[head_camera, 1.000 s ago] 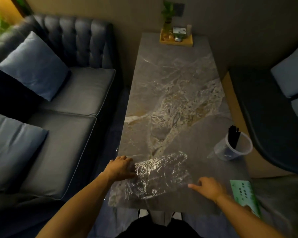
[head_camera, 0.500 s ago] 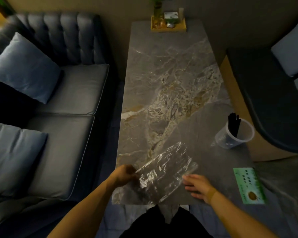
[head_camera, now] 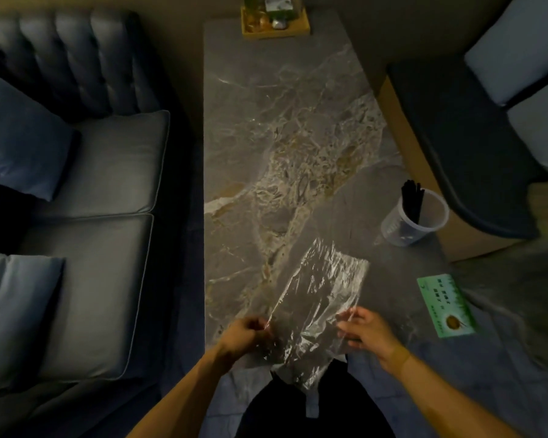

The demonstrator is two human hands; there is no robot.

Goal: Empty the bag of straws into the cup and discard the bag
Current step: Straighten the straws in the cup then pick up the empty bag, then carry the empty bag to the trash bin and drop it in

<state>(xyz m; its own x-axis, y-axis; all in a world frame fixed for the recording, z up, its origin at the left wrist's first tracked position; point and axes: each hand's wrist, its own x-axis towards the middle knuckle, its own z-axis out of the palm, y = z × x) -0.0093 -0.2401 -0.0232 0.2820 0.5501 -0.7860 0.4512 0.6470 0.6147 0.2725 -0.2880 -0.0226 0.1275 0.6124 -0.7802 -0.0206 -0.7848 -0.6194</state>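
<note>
Fingers (head_camera: 260, 325) of the left hand (head_camera: 242, 336) are pinched shut on the near left edge of the bag (head_camera: 317, 298), knuckles curled in tight. Across from it, the right hand (head_camera: 366, 330) has its fingers closed lightly on the bag's near right edge, with the thumb and forefinger meeting on the film and the other fingers spread loosely below.

Between the two hands the bag is stretched out, clear and crinkled, catching glints of light. It looks empty. Its far end reaches over the tabletop (head_camera: 266, 121) toward the cup (head_camera: 413, 222), while its near end hangs past the tabletop's edge in front of the person's dark clothing. Whether the far part rests on the marble or floats just above it is hard to tell.

Over on the right side of the tabletop, well apart from the bag, the cup stands upright, clear plastic, with a bunch of black straws (head_camera: 412, 197) leaning inside it, their tips poking above the rim. Near the right edge, closer to the person, lies a green card (head_camera: 445, 305). At the far end sits a small yellow tray (head_camera: 276, 26) with a few things on it. A grey sofa (head_camera: 92, 184) with cushions runs along the left.
</note>
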